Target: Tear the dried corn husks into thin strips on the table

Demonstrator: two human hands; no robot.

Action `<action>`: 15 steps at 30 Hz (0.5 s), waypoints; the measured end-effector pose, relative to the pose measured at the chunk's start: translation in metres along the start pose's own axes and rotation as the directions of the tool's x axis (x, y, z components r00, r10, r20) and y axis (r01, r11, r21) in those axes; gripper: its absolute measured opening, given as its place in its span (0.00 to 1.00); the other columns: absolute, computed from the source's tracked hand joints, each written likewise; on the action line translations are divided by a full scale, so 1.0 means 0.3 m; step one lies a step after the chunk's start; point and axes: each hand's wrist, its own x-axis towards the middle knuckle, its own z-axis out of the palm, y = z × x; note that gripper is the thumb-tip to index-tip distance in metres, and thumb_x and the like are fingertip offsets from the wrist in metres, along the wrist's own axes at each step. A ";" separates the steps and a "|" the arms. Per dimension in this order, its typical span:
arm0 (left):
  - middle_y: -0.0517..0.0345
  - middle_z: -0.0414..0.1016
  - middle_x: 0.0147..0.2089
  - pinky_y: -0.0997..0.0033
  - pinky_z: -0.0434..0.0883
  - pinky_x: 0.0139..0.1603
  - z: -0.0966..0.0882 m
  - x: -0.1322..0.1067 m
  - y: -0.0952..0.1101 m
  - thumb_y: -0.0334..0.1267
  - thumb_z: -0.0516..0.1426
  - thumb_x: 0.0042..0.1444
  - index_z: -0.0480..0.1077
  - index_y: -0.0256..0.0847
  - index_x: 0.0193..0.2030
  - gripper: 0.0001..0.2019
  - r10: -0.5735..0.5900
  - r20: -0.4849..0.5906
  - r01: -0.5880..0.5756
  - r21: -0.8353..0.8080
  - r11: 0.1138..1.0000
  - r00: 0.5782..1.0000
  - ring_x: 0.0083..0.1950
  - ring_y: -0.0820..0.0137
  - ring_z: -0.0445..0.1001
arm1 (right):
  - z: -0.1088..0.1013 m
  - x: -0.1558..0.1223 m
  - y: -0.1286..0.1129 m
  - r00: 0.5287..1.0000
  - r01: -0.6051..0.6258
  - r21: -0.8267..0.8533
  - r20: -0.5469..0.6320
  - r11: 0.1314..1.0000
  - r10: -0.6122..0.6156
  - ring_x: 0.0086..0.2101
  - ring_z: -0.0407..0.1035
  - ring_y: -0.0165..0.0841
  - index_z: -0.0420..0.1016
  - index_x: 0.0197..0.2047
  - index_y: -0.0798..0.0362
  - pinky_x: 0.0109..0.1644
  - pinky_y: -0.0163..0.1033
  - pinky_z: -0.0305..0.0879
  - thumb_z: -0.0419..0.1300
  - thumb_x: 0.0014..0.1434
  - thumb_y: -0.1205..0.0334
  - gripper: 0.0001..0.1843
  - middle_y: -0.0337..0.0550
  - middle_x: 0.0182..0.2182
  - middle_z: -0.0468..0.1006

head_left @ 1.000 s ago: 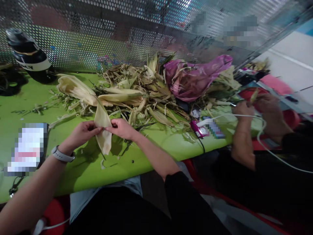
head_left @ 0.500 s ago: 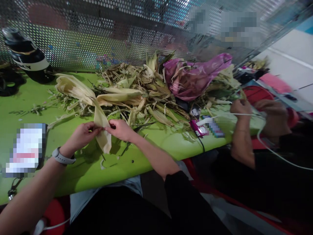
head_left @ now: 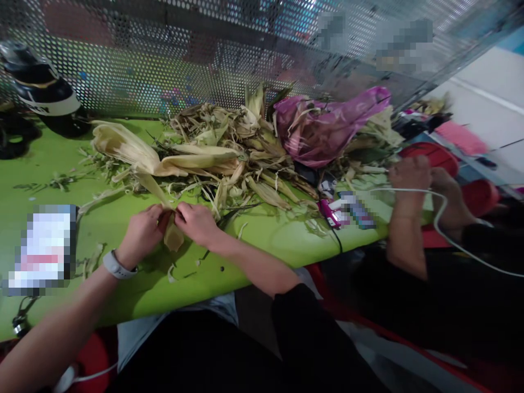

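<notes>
A pale yellow corn husk (head_left: 174, 239) is pinched between my two hands, gathered narrow where the fingers meet and flaring below them. My left hand (head_left: 146, 228), with a grey watch on the wrist, closes on it from the left. From the right, my right hand (head_left: 195, 222) grips it, fingers curled. The husk's upper end runs back toward a larger open husk (head_left: 123, 144) at the front of a heap of dry husks (head_left: 229, 131). Palms and fingertips are partly hidden.
A green table (head_left: 282, 240) carries a phone (head_left: 45, 245) at left, a dark bottle (head_left: 51, 95), a pink plastic bag (head_left: 315, 131) and a magenta device (head_left: 329, 213). Perforated metal (head_left: 135, 60) stands behind. At right, another person's hands (head_left: 409, 174) work beside a white cable (head_left: 444, 202).
Both my hands have closed further round the husk, squeezing it narrower; the left has turned over it. The co-worker's hands have shifted closer together.
</notes>
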 end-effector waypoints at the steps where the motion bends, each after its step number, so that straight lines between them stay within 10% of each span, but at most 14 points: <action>1: 0.47 0.78 0.36 0.68 0.64 0.35 0.003 -0.002 0.001 0.39 0.49 0.64 0.70 0.40 0.35 0.11 0.007 0.000 -0.007 0.019 1.000 1.000 0.35 0.63 0.75 | 0.003 -0.001 -0.002 1.000 0.003 -0.002 0.000 1.000 -0.003 0.34 0.72 0.38 0.72 0.41 0.57 0.39 0.41 0.59 0.49 0.66 0.64 0.11 0.53 0.36 0.79; 11: 0.46 0.77 0.34 0.67 0.61 0.34 -0.084 0.031 -0.029 0.39 0.49 0.62 0.73 0.37 0.35 0.13 -0.171 -0.020 0.171 0.229 0.958 0.985 0.34 0.61 0.73 | -0.056 0.045 0.100 0.974 -0.132 0.107 -0.170 0.985 0.149 0.27 0.67 0.31 0.73 0.38 0.55 0.34 0.37 0.60 0.51 0.64 0.67 0.09 0.45 0.30 0.76; 15: 0.46 0.78 0.38 0.69 0.61 0.35 -0.153 0.040 -0.092 0.38 0.50 0.61 0.74 0.34 0.43 0.14 -0.279 -0.164 0.309 0.201 0.930 0.946 0.37 0.61 0.73 | -0.203 0.068 0.240 0.790 -0.331 0.134 -0.501 0.934 0.352 0.32 0.71 0.35 0.73 0.37 0.55 0.41 0.40 0.65 0.55 0.60 0.65 0.06 0.46 0.31 0.78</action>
